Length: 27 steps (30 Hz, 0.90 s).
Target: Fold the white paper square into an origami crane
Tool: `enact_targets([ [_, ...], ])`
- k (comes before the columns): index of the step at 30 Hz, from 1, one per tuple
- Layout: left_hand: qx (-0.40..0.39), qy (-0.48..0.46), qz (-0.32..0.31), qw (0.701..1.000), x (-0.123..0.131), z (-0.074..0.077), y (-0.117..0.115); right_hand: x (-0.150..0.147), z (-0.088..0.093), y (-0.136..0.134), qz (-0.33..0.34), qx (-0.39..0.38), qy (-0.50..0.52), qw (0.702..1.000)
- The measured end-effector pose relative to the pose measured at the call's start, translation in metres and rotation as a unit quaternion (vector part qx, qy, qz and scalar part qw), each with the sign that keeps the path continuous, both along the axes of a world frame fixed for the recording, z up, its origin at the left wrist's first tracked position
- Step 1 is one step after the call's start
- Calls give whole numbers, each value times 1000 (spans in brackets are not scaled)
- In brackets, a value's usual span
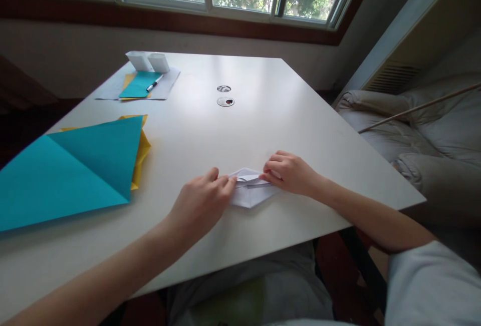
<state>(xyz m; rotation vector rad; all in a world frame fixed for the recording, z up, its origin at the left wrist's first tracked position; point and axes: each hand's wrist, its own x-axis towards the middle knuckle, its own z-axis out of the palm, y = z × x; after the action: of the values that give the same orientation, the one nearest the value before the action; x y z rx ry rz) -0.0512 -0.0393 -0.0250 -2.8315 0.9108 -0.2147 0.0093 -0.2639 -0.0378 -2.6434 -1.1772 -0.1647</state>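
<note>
A small folded piece of white paper (250, 191) lies on the white table (210, 130) near its front edge. My left hand (201, 201) presses on the paper's left side with its fingers curled together, fingertips on a flap. From the right, my right hand (289, 172) pinches the paper's upper right edge, fingers bent and closed on the fold. Both hands meet over the paper, which is partly hidden under them.
Large teal sheets (75, 171) lie over yellow paper (142, 153) at the left. At the back left are two small white paper boxes (148, 60), a teal sheet (139, 84) and a pen (154, 84). Two round holes (225, 95) mark the table's middle. A grey sofa (424, 135) stands at right.
</note>
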Motion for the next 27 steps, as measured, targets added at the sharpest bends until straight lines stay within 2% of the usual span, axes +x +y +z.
enact_targets([
  [6, -90, 82, -34, 992, 18, 6, 17, 3, -6, 10, -37, 62, 77, 994],
  [8, -108, 99, -18, 989, 21, 5, 20, 4, -6, 11, -40, 66, 107, 991],
  [13, -141, 112, 81, 980, 27, 4, 26, 8, -3, 12, -45, 71, 166, 982],
  [20, -179, 261, 79, 945, 32, 8, 37, 8, -4, 13, -72, 63, 201, 975],
  [27, -152, 224, 101, 957, 25, 6, 29, 10, -4, 13, -72, 55, 189, 978],
])
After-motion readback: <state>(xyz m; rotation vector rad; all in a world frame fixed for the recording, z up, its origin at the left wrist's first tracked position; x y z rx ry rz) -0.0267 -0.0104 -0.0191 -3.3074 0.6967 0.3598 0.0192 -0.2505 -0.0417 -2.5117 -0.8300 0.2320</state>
